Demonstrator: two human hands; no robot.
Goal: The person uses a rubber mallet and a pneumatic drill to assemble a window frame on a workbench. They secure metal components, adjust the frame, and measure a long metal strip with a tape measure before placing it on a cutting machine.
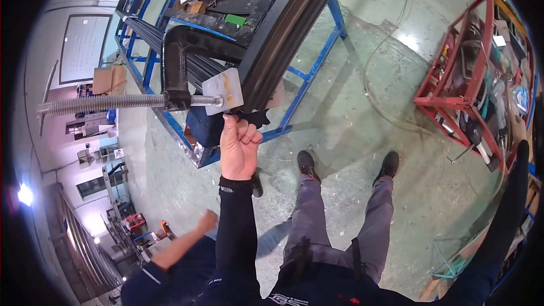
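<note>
My left hand (239, 150) is raised at the near end of a long black profile (277, 39), thumb up and fingers curled in. Whatever sits between those fingers is too hidden to name. Just above it, a big black C-clamp (177, 62) with a threaded screw (107, 103) presses a pale square plate (223, 92) against the profile. Far to the right, my right arm stretches out to a red metal cart (447, 102). My right hand (517, 128) is there among the cart's contents, small and near the dark rim, its fingers not clear.
A blue steel frame table (309, 79) carries the profile, offcuts and a green block (234, 20). A co-worker's bare forearm (184, 243) is close at my left. A hose (374, 93) curves over the floor. Machines and a whiteboard (85, 48) stand along the left wall.
</note>
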